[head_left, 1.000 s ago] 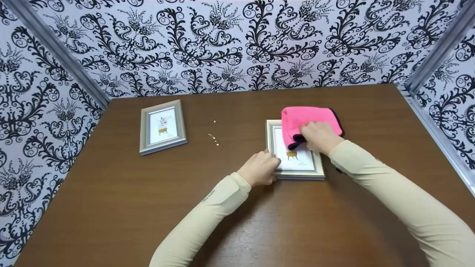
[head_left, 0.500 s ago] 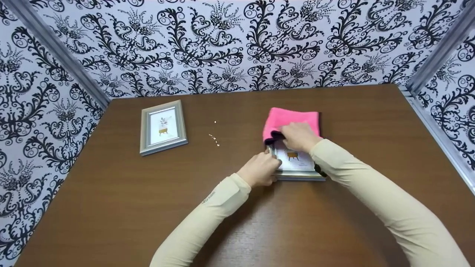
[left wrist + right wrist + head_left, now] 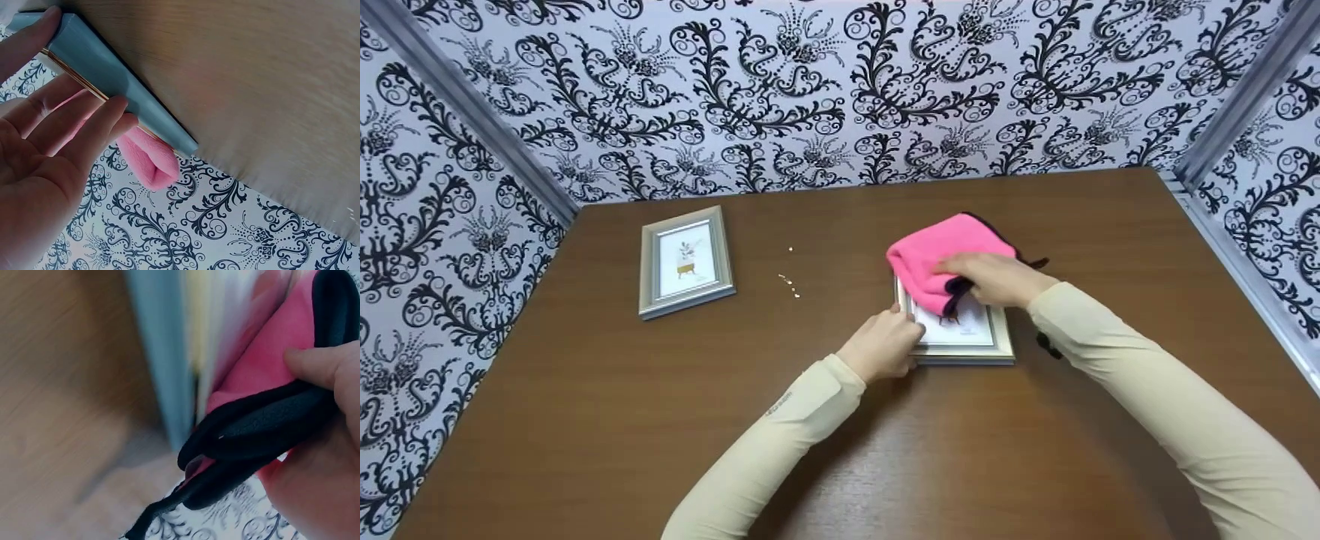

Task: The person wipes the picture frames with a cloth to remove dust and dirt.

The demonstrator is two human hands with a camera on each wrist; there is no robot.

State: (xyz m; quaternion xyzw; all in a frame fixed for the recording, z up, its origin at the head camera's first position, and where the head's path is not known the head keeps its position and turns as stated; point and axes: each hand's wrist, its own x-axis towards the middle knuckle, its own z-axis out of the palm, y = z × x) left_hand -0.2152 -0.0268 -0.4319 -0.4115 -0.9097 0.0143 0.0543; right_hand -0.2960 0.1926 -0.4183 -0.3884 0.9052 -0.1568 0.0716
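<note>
Clock bearings run from the middle of the frame in the head view, twelve being toward the back wall (image 3: 810, 97). The frame (image 3: 966, 334) lies flat on the bench (image 3: 660, 420), between both hands, its upper part covered by the cloth. Left hand (image 3: 883, 343): at eight o'clock, gripping the frame's edge; the left wrist view confirms fingertips on its side. Right hand (image 3: 997, 279): at two o'clock, holding the folded cloth (image 3: 945, 251), thumb pressed on the pink face in the right wrist view. Cloth is pink with dark edging and overlies the frame toward twelve. Second frame (image 3: 686, 262): flat, well apart, between nine and ten o'clock, turned slightly askew. Pale specks (image 3: 797, 295) lie between the two frames. Pale sleeves (image 3: 1155, 375) cover both forearms. Wall bears dark scrollwork on white.
</note>
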